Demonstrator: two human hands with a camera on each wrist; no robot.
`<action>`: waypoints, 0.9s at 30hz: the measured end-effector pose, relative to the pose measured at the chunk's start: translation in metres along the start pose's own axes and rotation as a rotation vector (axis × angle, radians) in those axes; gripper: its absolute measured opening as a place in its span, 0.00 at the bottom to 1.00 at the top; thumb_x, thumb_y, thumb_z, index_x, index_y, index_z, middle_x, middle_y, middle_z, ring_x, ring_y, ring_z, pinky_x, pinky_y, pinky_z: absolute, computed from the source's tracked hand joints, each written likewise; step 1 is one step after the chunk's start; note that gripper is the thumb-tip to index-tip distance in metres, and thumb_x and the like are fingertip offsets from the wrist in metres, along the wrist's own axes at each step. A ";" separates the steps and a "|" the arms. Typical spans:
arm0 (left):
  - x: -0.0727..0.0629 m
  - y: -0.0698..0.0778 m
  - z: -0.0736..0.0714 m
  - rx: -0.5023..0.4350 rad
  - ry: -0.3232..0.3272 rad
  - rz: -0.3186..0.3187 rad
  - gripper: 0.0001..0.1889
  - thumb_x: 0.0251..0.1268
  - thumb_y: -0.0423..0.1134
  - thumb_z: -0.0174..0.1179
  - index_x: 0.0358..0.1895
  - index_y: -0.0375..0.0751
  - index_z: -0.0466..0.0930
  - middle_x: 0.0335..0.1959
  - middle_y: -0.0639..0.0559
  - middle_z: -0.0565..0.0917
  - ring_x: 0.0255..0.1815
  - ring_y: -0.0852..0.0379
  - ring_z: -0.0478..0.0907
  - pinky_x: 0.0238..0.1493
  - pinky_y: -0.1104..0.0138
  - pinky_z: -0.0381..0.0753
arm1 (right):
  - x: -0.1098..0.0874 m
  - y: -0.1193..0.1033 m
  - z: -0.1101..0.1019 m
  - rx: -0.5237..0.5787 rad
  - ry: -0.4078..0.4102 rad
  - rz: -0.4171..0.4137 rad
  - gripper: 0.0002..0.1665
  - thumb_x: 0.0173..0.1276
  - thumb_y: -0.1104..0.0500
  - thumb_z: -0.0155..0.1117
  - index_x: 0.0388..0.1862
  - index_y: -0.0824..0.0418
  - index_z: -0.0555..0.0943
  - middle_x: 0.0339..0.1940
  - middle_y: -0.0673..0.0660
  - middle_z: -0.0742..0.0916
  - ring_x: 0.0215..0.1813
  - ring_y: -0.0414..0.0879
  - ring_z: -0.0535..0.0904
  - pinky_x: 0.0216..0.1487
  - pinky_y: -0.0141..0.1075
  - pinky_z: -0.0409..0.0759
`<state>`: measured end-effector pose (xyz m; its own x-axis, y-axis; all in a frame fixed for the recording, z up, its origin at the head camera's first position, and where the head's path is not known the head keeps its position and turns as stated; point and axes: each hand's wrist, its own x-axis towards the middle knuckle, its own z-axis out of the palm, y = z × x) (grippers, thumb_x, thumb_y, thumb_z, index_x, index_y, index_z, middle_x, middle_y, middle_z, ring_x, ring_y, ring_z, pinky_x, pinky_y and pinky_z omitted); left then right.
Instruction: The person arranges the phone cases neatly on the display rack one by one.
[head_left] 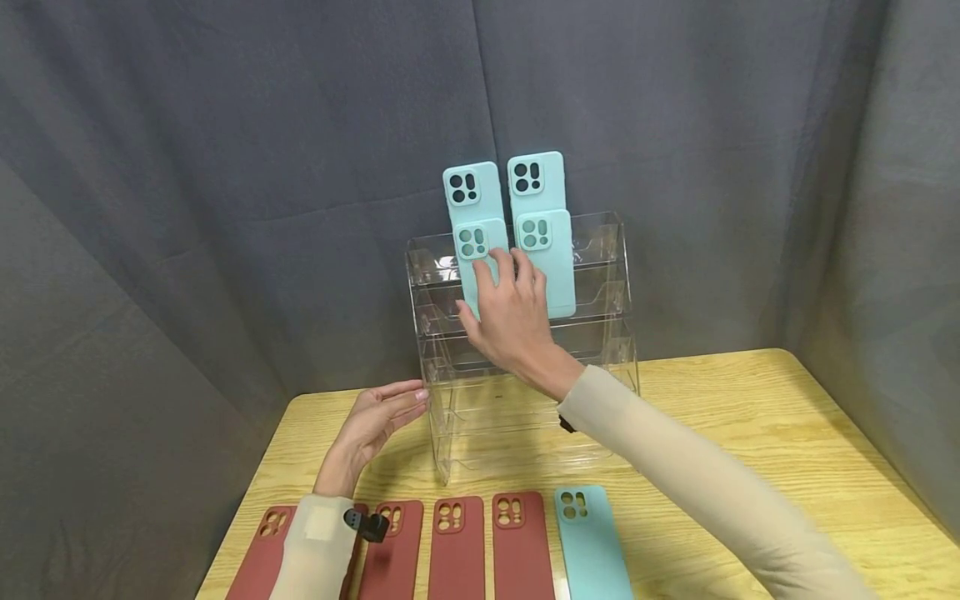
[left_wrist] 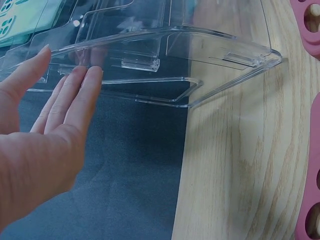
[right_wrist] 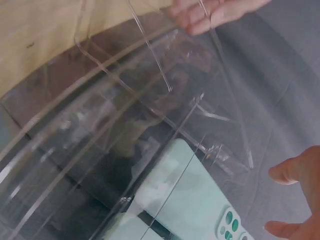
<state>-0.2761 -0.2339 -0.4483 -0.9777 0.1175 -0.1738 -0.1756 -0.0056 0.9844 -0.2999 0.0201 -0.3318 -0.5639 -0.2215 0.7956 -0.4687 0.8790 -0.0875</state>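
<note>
A clear tiered acrylic rack (head_left: 627, 287) stands on the table with mint-green phone cases in its upper tiers. Two cases, left (head_left: 489, 192) and right (head_left: 553, 190), lean at the back; two more, left (head_left: 468, 279) and right (head_left: 558, 271), sit one tier lower in front. My right hand (head_left: 513, 321) is over the front left case, its fingers spread and loosely bent. In the right wrist view, that hand's fingertips (right_wrist: 284, 172) are apart from the mint case (right_wrist: 187, 187). My left hand (head_left: 378, 417) has straight fingers against the rack's left side, palm facing it.
Along the table's near side lie several dark red phone cases (head_left: 457, 550), one partly behind my left sleeve. A mint-green case (head_left: 596, 550) lies at the right end of that row. Grey curtains (head_left: 300, 167) hang behind and beside the wooden table (head_left: 720, 425).
</note>
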 end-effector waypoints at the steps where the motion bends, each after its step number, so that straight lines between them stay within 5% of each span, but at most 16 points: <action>1: 0.000 0.000 0.000 0.000 -0.001 0.002 0.27 0.74 0.32 0.65 0.72 0.27 0.73 0.70 0.35 0.79 0.57 0.57 0.88 0.64 0.65 0.87 | -0.005 0.001 -0.003 0.009 -0.013 -0.005 0.30 0.70 0.46 0.71 0.61 0.64 0.79 0.65 0.68 0.81 0.70 0.70 0.75 0.63 0.62 0.80; 16: 0.000 0.002 -0.002 0.008 -0.020 -0.007 0.28 0.74 0.32 0.65 0.73 0.28 0.72 0.73 0.31 0.76 0.68 0.44 0.82 0.65 0.63 0.86 | -0.083 0.021 -0.047 0.172 -0.229 -0.047 0.28 0.71 0.47 0.72 0.62 0.64 0.81 0.61 0.64 0.84 0.64 0.65 0.80 0.58 0.58 0.85; 27: 0.000 0.000 -0.001 0.018 -0.023 0.005 0.27 0.75 0.33 0.64 0.73 0.29 0.73 0.73 0.31 0.76 0.69 0.44 0.82 0.65 0.63 0.86 | -0.137 0.038 -0.048 0.154 -0.241 -0.081 0.28 0.66 0.48 0.75 0.57 0.65 0.83 0.54 0.63 0.87 0.54 0.60 0.84 0.54 0.54 0.87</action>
<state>-0.2758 -0.2346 -0.4481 -0.9758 0.1403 -0.1679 -0.1679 0.0118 0.9857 -0.2076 0.1043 -0.4151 -0.6571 -0.3988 0.6397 -0.6062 0.7840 -0.1339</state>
